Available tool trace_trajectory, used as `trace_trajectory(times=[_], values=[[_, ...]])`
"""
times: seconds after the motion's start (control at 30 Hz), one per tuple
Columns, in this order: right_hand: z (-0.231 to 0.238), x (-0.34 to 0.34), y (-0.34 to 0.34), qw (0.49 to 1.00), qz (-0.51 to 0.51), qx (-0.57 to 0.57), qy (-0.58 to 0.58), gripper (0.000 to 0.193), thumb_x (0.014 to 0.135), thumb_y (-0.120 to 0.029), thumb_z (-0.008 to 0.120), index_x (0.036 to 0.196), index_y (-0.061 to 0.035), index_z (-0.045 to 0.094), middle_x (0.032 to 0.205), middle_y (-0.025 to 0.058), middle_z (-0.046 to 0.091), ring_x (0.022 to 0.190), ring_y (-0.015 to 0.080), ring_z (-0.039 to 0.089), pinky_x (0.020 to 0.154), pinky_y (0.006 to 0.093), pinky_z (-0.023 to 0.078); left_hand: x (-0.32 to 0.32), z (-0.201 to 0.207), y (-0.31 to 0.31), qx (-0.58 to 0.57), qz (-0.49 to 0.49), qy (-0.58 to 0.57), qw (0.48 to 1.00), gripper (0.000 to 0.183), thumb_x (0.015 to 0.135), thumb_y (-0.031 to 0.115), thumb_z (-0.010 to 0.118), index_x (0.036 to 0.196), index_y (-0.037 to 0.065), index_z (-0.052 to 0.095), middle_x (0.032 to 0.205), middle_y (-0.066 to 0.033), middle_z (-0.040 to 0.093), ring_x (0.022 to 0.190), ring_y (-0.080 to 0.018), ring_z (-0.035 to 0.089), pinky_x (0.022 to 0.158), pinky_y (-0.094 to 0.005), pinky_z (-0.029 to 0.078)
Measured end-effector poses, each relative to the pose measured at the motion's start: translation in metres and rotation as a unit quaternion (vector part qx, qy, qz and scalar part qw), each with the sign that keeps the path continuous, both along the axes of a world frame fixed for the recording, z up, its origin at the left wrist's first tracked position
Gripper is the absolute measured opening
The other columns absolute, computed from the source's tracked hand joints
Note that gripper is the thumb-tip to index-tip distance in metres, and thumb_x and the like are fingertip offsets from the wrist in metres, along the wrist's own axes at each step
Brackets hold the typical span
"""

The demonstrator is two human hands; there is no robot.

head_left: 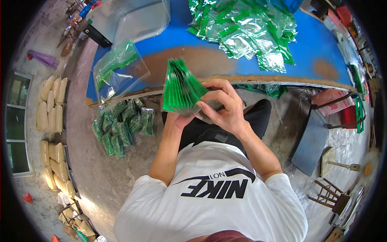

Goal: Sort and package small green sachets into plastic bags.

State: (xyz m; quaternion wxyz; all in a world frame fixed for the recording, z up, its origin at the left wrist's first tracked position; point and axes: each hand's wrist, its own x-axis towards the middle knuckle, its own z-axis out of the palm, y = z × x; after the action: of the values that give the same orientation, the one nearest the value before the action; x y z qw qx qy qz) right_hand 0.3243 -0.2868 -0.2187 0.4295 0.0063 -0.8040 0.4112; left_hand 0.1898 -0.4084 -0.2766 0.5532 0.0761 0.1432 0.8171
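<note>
A fanned stack of green plastic packets [181,89] stands between my hands, just in front of the table's near edge. My left hand [179,119] is closed around the stack's lower end, its fingers mostly hidden behind the packets. With bent fingers, my right hand [224,105] grips the right side of the same stack, thumb and fingertips at the packet edges. Across the table lies a loose heap of shiny green and clear packets [246,30]. Left of the stack, a clear plastic bag [121,72] with green packets inside rests at the table edge.
The blue table [322,44] has a worn brown edge; a clear plastic bin [141,20] stands on its far left. Bundled green packs [121,125] lie on the floor below. A chair [312,137] and a wooden stool [332,197] stand right; filled sacks [51,105] line the left wall.
</note>
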Motion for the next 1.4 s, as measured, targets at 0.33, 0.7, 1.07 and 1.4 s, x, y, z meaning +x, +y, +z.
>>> trace_trajectory(times=[0.33,0.7,1.07,1.4], values=[[0.002,-0.004,-0.002,0.994,0.012,0.110,0.007,0.034,0.067,0.002,0.072,0.099,-0.0096,0.069,0.128,0.0138,0.059,0.116,0.0371,0.058,0.096,0.0489,0.048,0.000,-0.006,-0.002,-0.053,0.012,-0.008,0.998,0.033,0.099,0.033,0.060,0.119,0.007,0.064,0.110,-0.0065,0.070,0.095,-0.0188,0.070,0.078,-0.0325,0.060],[0.001,-0.007,-0.008,0.997,-0.048,0.063,0.008,0.034,0.071,-0.020,0.090,0.090,-0.0063,0.066,0.125,0.0166,0.060,0.115,0.0348,0.058,0.090,0.0440,0.051,-0.001,-0.011,-0.001,-0.032,0.042,0.037,0.998,0.032,0.101,0.029,0.058,0.124,0.007,0.063,0.119,-0.0096,0.068,0.107,-0.0222,0.066,0.091,-0.0376,0.057],[0.013,-0.010,-0.010,0.984,0.017,0.178,0.007,0.029,0.077,0.000,0.074,0.105,-0.0080,0.070,0.128,0.0189,0.058,0.117,0.0375,0.057,0.095,0.0474,0.050,0.001,-0.011,-0.006,-0.028,0.008,0.028,0.999,0.032,0.103,0.028,0.054,0.129,0.010,0.058,0.120,-0.0077,0.066,0.105,-0.0201,0.067,0.082,-0.0347,0.061],[-0.004,-0.013,-0.016,0.994,-0.096,0.050,-0.030,0.055,0.076,-0.029,0.084,0.115,-0.0018,0.057,0.137,0.0243,0.049,0.127,0.0437,0.048,0.101,0.0508,0.046,0.005,-0.012,0.005,-0.062,0.059,0.032,0.996,0.053,0.102,0.050,0.051,0.136,0.010,0.055,0.130,-0.0071,0.063,0.118,-0.0204,0.062,0.098,-0.0378,0.053]])
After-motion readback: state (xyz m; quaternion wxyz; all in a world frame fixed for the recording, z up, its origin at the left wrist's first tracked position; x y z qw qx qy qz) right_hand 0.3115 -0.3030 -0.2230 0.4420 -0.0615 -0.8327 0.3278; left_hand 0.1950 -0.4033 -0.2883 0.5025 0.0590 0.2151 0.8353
